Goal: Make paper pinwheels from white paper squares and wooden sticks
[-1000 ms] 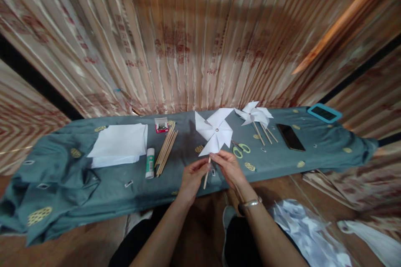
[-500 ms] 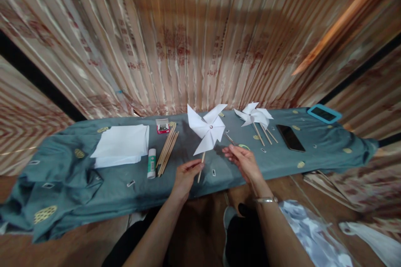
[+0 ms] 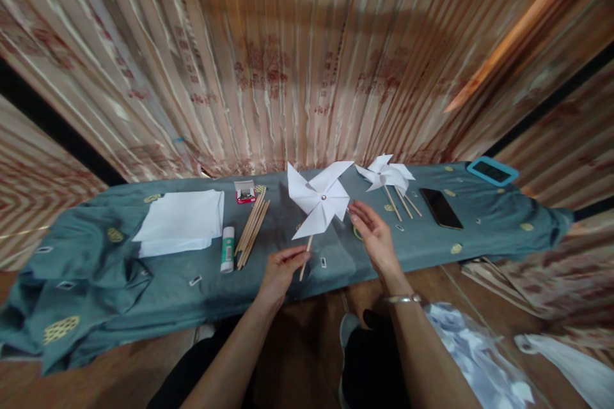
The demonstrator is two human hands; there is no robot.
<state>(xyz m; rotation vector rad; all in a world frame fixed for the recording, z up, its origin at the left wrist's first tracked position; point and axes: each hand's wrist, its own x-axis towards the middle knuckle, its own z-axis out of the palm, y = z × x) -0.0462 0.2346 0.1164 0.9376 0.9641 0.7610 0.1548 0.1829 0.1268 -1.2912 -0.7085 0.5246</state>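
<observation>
A white paper pinwheel (image 3: 322, 197) with a round metal pin at its centre stands upright over the table on a thin wooden stick (image 3: 309, 244). My left hand (image 3: 283, 271) pinches that stick below the blades, and the stick's lower end sticks out beneath my fingers. My right hand (image 3: 377, 236) is beside the right blade with fingers stretched and slightly apart. Its fingertips are close to the blade's edge; I cannot tell whether they touch. A yellow-green curved thing, partly hidden, lies on the cloth behind this hand.
Left on the green cloth (image 3: 177, 297) are white paper sheets (image 3: 180, 217), a glue stick (image 3: 227, 249), several wooden sticks (image 3: 253, 233) and a small red box (image 3: 245, 192). Finished pinwheels (image 3: 385, 174), a phone (image 3: 441, 208) and a blue-framed device (image 3: 492, 170) lie right. A plastic bag (image 3: 474, 351) is on the floor.
My right hand has moved up to the pinwheel's right blade, its fingers now more stretched out. The blades have turned slightly. My left hand still holds the stick.
</observation>
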